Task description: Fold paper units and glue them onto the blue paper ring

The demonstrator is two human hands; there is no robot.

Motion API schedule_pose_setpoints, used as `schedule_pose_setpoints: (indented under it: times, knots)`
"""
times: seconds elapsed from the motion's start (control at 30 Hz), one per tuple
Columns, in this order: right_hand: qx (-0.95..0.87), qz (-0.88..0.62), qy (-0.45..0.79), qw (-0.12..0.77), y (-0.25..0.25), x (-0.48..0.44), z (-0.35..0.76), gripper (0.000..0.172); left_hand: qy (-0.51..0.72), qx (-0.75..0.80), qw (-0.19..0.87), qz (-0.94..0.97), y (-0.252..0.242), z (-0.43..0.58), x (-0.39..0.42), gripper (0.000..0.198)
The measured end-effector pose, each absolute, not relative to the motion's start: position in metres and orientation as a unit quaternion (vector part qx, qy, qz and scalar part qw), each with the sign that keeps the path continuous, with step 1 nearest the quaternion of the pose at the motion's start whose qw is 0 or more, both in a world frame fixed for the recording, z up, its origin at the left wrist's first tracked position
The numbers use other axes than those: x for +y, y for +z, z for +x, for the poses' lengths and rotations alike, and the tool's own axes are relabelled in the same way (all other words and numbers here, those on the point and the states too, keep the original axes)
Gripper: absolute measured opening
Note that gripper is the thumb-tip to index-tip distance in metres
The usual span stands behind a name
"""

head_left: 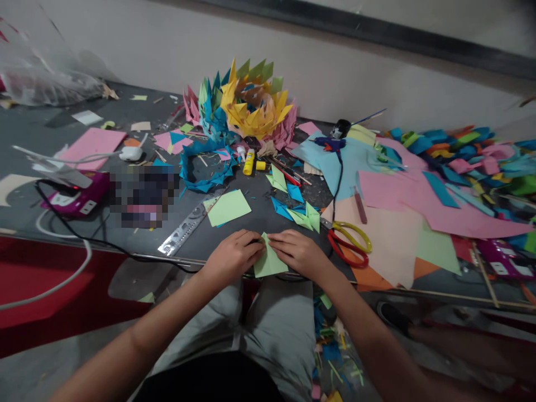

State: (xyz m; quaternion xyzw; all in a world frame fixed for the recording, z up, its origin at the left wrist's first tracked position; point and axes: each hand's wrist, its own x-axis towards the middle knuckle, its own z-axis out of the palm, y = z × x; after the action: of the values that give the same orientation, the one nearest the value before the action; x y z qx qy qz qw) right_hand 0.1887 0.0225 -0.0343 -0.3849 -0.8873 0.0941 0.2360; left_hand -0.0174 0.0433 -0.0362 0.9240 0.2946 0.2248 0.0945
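Observation:
A light green sheet of paper [270, 262], partly folded to a point at the top, is at the table's front edge between my hands. My left hand [237, 251] pinches its left side, fingers closed. On its right side my right hand [296, 251] grips with bent fingers; the fingertips cover the upper corner. Just beyond lie more light green squares [229, 207] and several folded pieces in green [309, 216] and blue [281, 209]. A metal ruler [184, 226] rests left of the squares.
Scissors with red and yellow handles [347, 244] lie at right, near a glue gun [330, 143] and pink paper sheets [389, 190]. Folded-paper rings [253, 106] stand at the back, with a yellow glue stick [248, 162] before them. A purple power strip [79, 195] and cables sit left.

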Motion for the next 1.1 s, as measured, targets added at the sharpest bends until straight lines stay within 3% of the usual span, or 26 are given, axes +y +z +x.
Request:
schedule_pose_setpoints:
  times: [0.23,0.47,0.87,1.0,1.1]
  knots:
    - [-0.894,-0.385,0.069,0.219,-0.03,0.022,0.184,0.026,0.191,0.291,0.087,0.934,-0.032,-0.013,0.044,0.018]
    - [-0.877,-0.444,0.014,0.183,-0.019,0.003,0.184,0.023,0.106,0.315,0.067,0.941,-0.024,-0.02,0.033,0.057]
    - [-0.839,-0.511,0.012,0.186,-0.019,0.001,0.171,0.018,0.069,0.309,0.049,0.947,-0.023,-0.021,0.014,0.069]
    - [-0.844,-0.507,0.042,0.167,-0.016,-0.008,0.173,0.039,0.063,0.32,0.047,0.944,-0.029,-0.029,0.004,0.064]
    - [-0.855,-0.493,0.025,0.161,-0.018,-0.017,0.173,0.056,0.064,0.335,0.049,0.939,-0.031,-0.027,0.0,0.07]
